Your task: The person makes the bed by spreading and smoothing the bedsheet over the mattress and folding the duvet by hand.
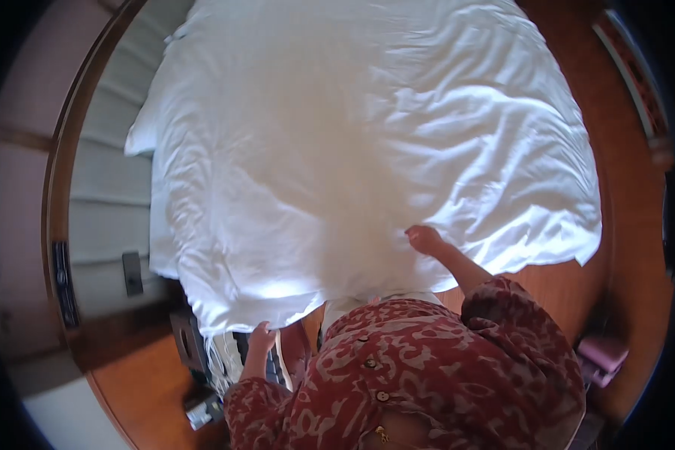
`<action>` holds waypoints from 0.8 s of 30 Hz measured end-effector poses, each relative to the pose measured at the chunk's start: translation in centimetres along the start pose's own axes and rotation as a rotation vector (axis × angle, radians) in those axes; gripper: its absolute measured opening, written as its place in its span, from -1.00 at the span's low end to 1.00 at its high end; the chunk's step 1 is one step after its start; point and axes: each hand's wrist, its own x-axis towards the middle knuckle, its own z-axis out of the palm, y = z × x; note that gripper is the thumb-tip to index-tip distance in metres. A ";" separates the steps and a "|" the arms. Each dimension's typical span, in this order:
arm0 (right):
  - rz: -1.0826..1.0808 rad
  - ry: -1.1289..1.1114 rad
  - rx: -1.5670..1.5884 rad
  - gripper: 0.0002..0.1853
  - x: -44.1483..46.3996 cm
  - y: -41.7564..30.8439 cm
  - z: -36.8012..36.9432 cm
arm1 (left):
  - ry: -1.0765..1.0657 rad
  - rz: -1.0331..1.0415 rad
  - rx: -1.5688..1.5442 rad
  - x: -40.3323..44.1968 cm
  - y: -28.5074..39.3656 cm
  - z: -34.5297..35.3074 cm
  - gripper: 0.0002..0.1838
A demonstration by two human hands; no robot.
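A large white duvet (300,150) covers the bed, wrinkled most on the right half and smoother in the middle. At its near left edge my left hand (259,341) is closed, its fingertips pinching the hem. My right hand (425,240) is over the near part of the duvet, to the right of the middle. Its fingers are curled together against the cloth, and what lies inside them is mostly hidden. Along the near side the duvet's edge hangs loosely in front of my body.
A padded headboard (112,172) with a dark wall panel (132,273) stands on the left. White cables (221,364) hang by a bedside unit below the duvet's left corner. A pinkish object (604,352) is at lower right on the wooden floor (630,210).
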 end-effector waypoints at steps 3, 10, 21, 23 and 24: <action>0.076 0.333 -0.106 -0.60 -2.2 1.1 -3.8 | 0.037 0.132 0.034 3.4 3.4 -1.4 -0.48; 0.263 -0.139 -0.052 -0.38 -6.4 5.7 8.4 | -0.022 0.512 -0.141 9.4 13.2 -4.0 -0.50; 0.400 -0.258 0.033 -0.59 -8.8 3.4 9.7 | -0.054 0.759 0.178 15.4 21.8 -6.8 -0.51; 0.262 0.111 -0.028 -0.64 -7.3 2.4 7.3 | -0.019 0.868 0.183 15.4 24.6 -6.9 -0.52; 0.258 0.165 0.037 -0.64 -7.2 -0.5 3.6 | -0.007 0.929 0.183 15.1 26.1 -6.8 -0.52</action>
